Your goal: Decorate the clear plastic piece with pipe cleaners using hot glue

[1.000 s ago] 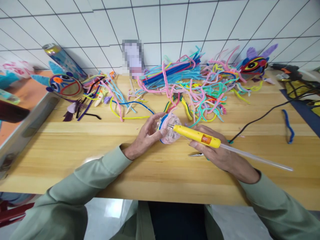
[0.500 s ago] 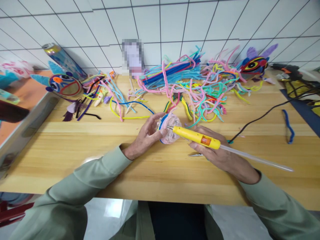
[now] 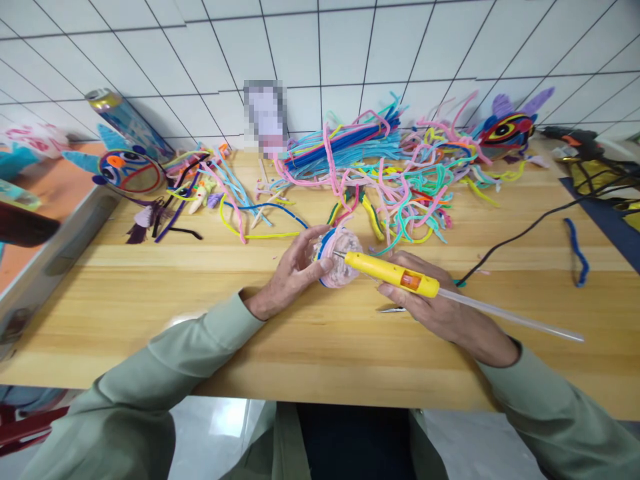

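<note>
My left hand (image 3: 303, 263) is closed around the left side of a round pink piece (image 3: 347, 263), which looks made of coiled pipe cleaner with a blue band on its edge. In my right hand (image 3: 433, 303) is a yellow glue gun (image 3: 390, 271), pointing left. Its metal nozzle meets the face of the pink piece, near the blue band. A clear glue stick (image 3: 510, 315) sticks out of the gun's back end. The fingers under the gun are partly hidden. Below the gun, a small metal tip (image 3: 391, 310) pokes out beside my right hand.
Green-and-yellow pliers (image 3: 373, 217) lie just behind the pink piece. Pipe cleaners (image 3: 350, 150) are heaped along the tiled wall. Decorated masks (image 3: 505, 133) stand at both sides, with a can (image 3: 130, 123) at left. A black cable (image 3: 520, 233) crosses the right side near a blue pipe cleaner (image 3: 577, 253).
Almost nothing differs. The back end of the glue gun and its glue stick have shifted very slightly left, while the nozzle stays on the pink piece.
</note>
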`<state>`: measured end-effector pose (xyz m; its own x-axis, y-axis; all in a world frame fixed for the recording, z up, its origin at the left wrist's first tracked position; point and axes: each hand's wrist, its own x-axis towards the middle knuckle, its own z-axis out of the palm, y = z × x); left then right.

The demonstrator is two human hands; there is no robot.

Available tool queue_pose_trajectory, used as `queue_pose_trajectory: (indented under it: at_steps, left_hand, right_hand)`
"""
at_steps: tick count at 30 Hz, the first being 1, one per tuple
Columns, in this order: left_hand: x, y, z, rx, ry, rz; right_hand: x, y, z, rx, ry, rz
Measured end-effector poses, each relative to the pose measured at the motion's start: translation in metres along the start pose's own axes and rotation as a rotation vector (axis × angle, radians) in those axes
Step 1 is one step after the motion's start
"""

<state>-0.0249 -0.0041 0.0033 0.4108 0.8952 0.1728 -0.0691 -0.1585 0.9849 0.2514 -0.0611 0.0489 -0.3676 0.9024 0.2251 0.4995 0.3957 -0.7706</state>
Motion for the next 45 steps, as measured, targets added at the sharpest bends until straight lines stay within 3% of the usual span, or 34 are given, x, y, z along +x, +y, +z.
queue_pose_trajectory:
  at_steps: [16, 23, 45]
  left_hand:
    - [0.0011, 0.0047, 0.0038, -0.048, -0.034, 0.042]
    - [-0.0002, 0.0013, 0.002, -0.038, -0.009, -0.016]
    - [0.0001, -0.0006, -0.0001, -0.012, -0.008, 0.0]
  right_hand:
    - [0.0019, -0.0011, -0.0007, -0.028, 0.035, -0.024]
    - [0.001, -0.0037, -0.0008, -0.014, 0.002, -0.004]
    - [-0.0009, -0.0002, 0.0008, -0.049, 0.034, -0.02]
